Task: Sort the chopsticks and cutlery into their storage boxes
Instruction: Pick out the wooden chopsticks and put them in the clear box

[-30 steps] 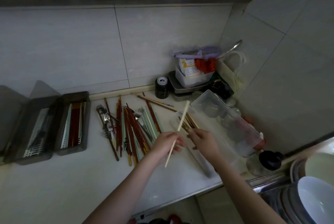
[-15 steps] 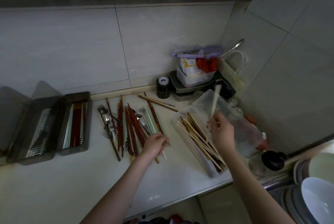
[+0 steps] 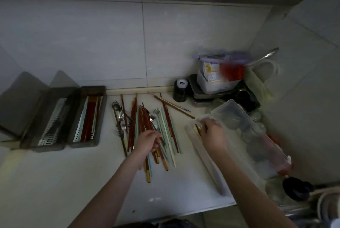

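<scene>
Head view: two hands over a dim desk of chopsticks and cutlery.

The right hand (image 3: 211, 133) is blurred inside the clear box (image 3: 206, 156), covering most of the wooden chopsticks there; whether it grips any, I cannot tell. The left hand (image 3: 147, 141) curls round sticks in the loose pile (image 3: 152, 132) of red, green and cream chopsticks, forks and spoons at mid-desk (image 3: 55, 181). At the left, two dark boxes stand side by side: the right box (image 3: 88, 117) holds red and pale chopsticks, the left box (image 3: 51, 121) holds dark items too dim to name. Jars behind the clear lid (image 3: 244, 128) are hazy.
</scene>
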Tool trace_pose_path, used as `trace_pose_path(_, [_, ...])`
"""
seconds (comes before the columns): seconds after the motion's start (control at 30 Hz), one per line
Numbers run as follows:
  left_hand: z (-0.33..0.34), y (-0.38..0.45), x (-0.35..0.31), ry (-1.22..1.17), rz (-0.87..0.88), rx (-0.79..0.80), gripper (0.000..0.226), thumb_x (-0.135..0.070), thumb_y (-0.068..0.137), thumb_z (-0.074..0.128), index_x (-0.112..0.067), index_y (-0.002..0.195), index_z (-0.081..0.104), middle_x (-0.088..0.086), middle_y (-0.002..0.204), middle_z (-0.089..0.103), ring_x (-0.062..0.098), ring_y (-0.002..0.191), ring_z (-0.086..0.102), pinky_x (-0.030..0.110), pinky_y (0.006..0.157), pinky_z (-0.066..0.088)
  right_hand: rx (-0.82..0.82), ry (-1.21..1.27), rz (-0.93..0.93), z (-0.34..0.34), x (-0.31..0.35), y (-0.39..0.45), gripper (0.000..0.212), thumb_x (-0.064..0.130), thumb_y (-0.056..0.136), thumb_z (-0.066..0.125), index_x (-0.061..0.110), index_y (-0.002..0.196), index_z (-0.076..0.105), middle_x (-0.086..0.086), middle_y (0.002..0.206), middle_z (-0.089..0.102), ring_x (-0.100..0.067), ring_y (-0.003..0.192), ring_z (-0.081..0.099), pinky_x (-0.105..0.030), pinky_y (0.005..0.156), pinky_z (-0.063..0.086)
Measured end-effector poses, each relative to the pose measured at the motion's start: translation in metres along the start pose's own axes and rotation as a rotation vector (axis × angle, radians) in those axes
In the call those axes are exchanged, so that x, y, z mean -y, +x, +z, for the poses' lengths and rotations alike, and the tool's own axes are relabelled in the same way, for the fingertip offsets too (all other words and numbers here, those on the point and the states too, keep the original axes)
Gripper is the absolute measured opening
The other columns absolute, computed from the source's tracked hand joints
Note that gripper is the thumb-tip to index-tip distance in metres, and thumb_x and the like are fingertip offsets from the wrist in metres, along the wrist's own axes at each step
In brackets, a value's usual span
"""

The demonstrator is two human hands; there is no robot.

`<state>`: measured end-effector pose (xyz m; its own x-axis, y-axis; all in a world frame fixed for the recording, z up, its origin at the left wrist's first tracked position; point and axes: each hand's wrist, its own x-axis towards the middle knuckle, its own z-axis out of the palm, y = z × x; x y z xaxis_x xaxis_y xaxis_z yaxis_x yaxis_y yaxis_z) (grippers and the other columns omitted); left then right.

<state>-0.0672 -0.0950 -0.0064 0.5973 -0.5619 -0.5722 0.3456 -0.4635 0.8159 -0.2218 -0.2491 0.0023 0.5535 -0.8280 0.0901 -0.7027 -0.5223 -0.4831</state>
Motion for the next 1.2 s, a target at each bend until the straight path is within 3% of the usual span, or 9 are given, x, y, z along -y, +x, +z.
trace_pose_path(0.17, [-0.045,0.002,0.003,-0.088,0.028,-0.202,0.025,-0.013,0.096,0.045,-0.009,0.080,0.064,0.003,0.067,0.056,0.013,0.053,0.045,0.019,0.047,0.036,0.234,-0.173,-0.150,0.037,0.034,0.068,0.045,0.005,0.091,0.041,0.021,0.131,0.052,-0.007,0.117,0.056,-0.026,0.110,0.052,-0.034,0.091,0.043])
trace_pose_path(0.3, [-0.077,-0.002,0.015,-0.158,0.013,-0.362,0.023,-0.010,0.093,0.048,-0.011,0.075,0.063,0.004,0.064,0.055,0.013,0.052,0.043,0.020,0.050,0.034,0.447,-0.296,-0.106,0.067,0.036,0.101,0.046,0.008,0.092,0.042,0.016,0.138,0.040,-0.011,0.131,0.047,-0.029,0.122,0.047,-0.039,0.098,0.042])
trace_pose_path(0.57, [-0.110,-0.013,0.034,-0.198,-0.005,-0.481,0.024,-0.016,0.095,0.046,-0.012,0.079,0.063,0.005,0.071,0.059,0.015,0.058,0.048,0.024,0.056,0.037,0.578,-0.422,-0.020,0.099,0.034,0.123,0.063,0.014,0.095,0.042,0.008,0.149,0.012,-0.013,0.153,0.023,-0.031,0.138,0.028,-0.047,0.107,0.031])
trace_pose_path(0.77, [-0.107,-0.012,0.036,-0.190,-0.010,-0.477,0.023,-0.016,0.096,0.045,-0.011,0.082,0.063,0.004,0.073,0.059,0.015,0.060,0.049,0.024,0.058,0.038,0.520,-0.496,-0.042,0.103,0.036,0.123,0.035,0.014,0.094,0.044,0.008,0.128,0.041,-0.016,0.127,0.046,-0.032,0.119,0.045,-0.045,0.096,0.042])
trace_pose_path(0.97, [-0.098,-0.009,0.035,-0.169,-0.015,-0.427,0.022,-0.015,0.096,0.044,-0.006,0.091,0.064,0.004,0.073,0.060,0.015,0.060,0.050,0.024,0.058,0.039,0.658,-0.517,-0.054,0.110,0.037,0.115,0.025,0.014,0.090,0.045,0.009,0.112,0.056,-0.011,0.118,0.058,-0.028,0.107,0.056,-0.035,0.087,0.044])
trace_pose_path(1.1, [-0.095,-0.009,0.032,-0.161,0.000,-0.416,0.023,-0.015,0.096,0.044,-0.006,0.092,0.064,0.006,0.075,0.059,0.015,0.061,0.049,0.023,0.058,0.039,0.696,-0.537,-0.168,0.111,0.035,0.110,0.024,0.009,0.095,0.038,0.005,0.114,0.053,-0.013,0.117,0.058,-0.028,0.104,0.058,-0.033,0.081,0.044])
trace_pose_path(1.2, [-0.093,-0.010,0.030,-0.181,0.010,-0.391,0.023,-0.016,0.097,0.044,-0.008,0.086,0.064,0.006,0.073,0.058,0.015,0.059,0.048,0.023,0.056,0.037,0.574,-0.484,-0.227,0.102,0.041,0.106,0.021,0.011,0.098,0.034,0.006,0.114,0.045,-0.016,0.113,0.057,-0.031,0.100,0.058,-0.038,0.081,0.047])
